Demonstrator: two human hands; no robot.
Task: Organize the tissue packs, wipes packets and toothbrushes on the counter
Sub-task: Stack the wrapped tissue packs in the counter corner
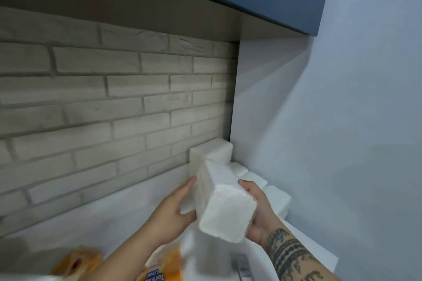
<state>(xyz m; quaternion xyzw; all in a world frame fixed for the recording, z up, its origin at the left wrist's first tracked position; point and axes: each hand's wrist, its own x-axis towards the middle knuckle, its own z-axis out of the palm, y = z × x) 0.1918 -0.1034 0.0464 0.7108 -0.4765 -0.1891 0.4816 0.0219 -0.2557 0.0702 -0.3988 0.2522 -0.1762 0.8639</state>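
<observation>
Orange packets [75, 262]: two blurred orange wrappers lie low and left of the held tissue pack [223, 207]; the nearer one [164, 267] carries blue lettering.
Tabletop [109, 221]: white, stretching left of and beneath the held tissue pack.
Brick wall [114, 102]: pale bricks, behind and left of the held tissue pack.
Left grip [173, 212]: clasps the held tissue pack's left side, fingers curled against the wrapper.
Held tissue pack: white, clear-wrapped, lifted off the tabletop between both grips, near end tilted toward the camera.
Corner stack [212, 150]: white packs standing taller just beyond the held tissue pack's far end, against the brick wall.
Low packs [274, 194]: white, lying right of the held tissue pack along the side wall.
Right grip [260, 212]: grasps the held tissue pack's right side, thumb on top; the forearm is tattooed.
</observation>
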